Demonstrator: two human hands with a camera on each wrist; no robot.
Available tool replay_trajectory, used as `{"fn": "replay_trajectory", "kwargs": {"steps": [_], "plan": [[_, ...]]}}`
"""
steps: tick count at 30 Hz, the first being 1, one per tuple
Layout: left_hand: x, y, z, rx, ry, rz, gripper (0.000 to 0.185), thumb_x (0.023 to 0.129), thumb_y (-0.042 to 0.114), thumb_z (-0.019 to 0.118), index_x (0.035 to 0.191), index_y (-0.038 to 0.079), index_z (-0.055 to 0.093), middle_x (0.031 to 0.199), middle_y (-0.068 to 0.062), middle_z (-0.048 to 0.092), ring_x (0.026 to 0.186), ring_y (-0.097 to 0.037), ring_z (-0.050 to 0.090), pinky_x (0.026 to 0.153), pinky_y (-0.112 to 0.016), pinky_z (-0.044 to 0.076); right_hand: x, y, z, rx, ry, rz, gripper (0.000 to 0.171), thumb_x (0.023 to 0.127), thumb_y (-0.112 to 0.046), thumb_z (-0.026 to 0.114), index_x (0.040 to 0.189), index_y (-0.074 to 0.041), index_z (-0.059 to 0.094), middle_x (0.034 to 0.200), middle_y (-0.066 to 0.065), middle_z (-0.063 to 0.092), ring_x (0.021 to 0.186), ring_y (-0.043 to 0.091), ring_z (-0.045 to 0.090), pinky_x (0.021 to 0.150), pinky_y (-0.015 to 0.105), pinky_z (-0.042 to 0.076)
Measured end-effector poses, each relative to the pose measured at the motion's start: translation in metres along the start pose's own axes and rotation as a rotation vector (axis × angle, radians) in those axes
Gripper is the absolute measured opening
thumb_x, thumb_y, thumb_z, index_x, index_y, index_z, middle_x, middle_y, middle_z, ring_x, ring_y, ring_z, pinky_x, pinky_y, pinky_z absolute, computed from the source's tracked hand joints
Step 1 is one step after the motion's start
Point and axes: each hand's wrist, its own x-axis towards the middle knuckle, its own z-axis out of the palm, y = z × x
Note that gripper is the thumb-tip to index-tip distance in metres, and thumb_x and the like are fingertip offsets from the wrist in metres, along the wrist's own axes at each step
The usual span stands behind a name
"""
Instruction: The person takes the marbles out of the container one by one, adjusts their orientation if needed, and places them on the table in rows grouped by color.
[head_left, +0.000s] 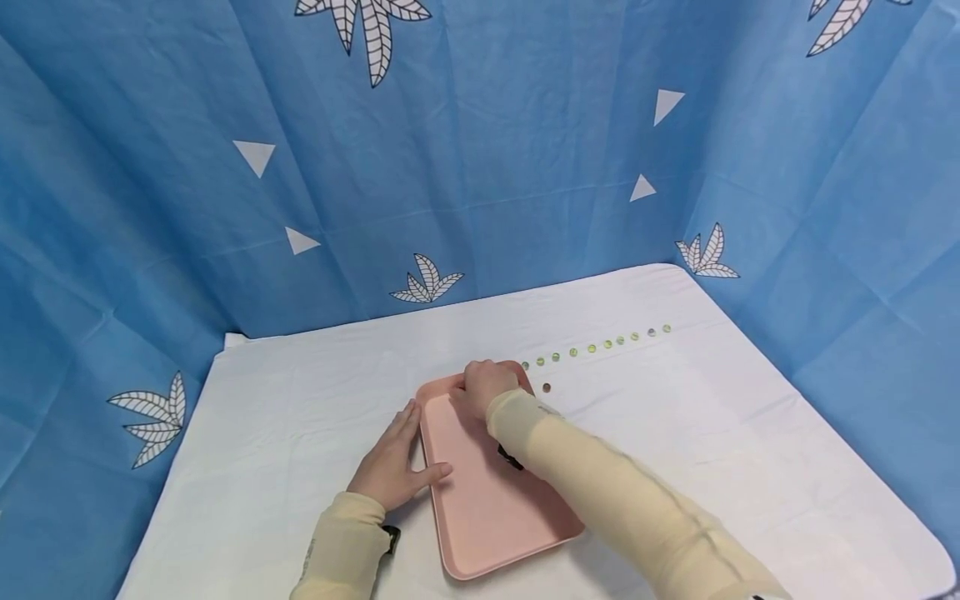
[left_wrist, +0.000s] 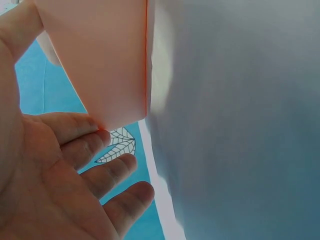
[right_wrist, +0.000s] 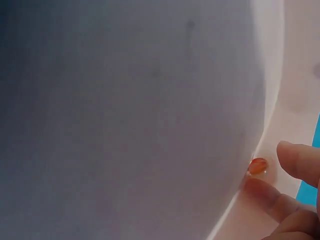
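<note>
A pink tray lies lengthwise on the white table. My left hand rests flat on the cloth at the tray's left side, its thumb against the rim; in the left wrist view its straight fingers lie beside the tray. My right hand is curled over the tray's far end. In the right wrist view a small orange bead lies at the tray's inner wall, between two parted fingertips that do not grip it.
A row of several small green beads runs to the right behind the tray. A single brownish bead lies by the tray's far right corner. Blue patterned cloth walls in the table on three sides.
</note>
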Motion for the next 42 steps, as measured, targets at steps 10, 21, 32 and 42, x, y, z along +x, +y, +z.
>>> {"fn": "replay_trajectory", "kwargs": {"steps": [10, 21, 32, 42], "plan": [[0.000, 0.001, -0.001, -0.005, -0.005, -0.014, 0.111, 0.072, 0.059, 0.076, 0.154, 0.008, 0.020, 0.160, -0.007, 0.016, 0.145, -0.031, 0.019, 0.114, -0.048, 0.026, 0.002, -0.006, 0.000, -0.118, -0.002, 0.016, 0.029, 0.094, -0.042, 0.058, 0.088, -0.016, 0.069, 0.073, 0.000, 0.066, 0.055, 0.011, 0.055, 0.043, 0.035, 0.047], [0.001, 0.001, 0.000, -0.003, -0.012, -0.023, 0.112, 0.072, 0.061, 0.076, 0.154, 0.010, 0.019, 0.160, -0.006, 0.015, 0.145, -0.031, 0.018, 0.114, -0.048, 0.025, 0.001, -0.007, -0.002, -0.145, -0.026, -0.001, 0.019, 0.093, -0.032, 0.062, 0.093, -0.014, 0.067, 0.077, 0.001, 0.066, 0.059, 0.011, 0.056, 0.045, 0.033, 0.049], [0.000, 0.000, -0.001, -0.009, -0.009, -0.015, 0.112, 0.072, 0.059, 0.077, 0.154, 0.008, 0.019, 0.160, -0.007, 0.015, 0.144, -0.031, 0.019, 0.114, -0.049, 0.026, -0.003, -0.003, -0.013, -0.102, -0.047, 0.009, 0.020, 0.093, -0.033, 0.060, 0.090, -0.015, 0.068, 0.075, 0.001, 0.066, 0.059, 0.014, 0.059, 0.049, 0.040, 0.051], [-0.001, 0.002, -0.003, -0.005, -0.009, -0.001, 0.111, 0.074, 0.058, 0.075, 0.154, 0.008, 0.019, 0.160, -0.007, 0.015, 0.144, -0.031, 0.019, 0.114, -0.050, 0.026, -0.023, 0.015, -0.058, 0.235, 0.002, -0.063, 0.020, 0.091, -0.033, 0.064, 0.097, -0.020, 0.077, 0.093, -0.003, 0.072, 0.074, 0.012, 0.064, 0.064, 0.031, 0.054]]}}
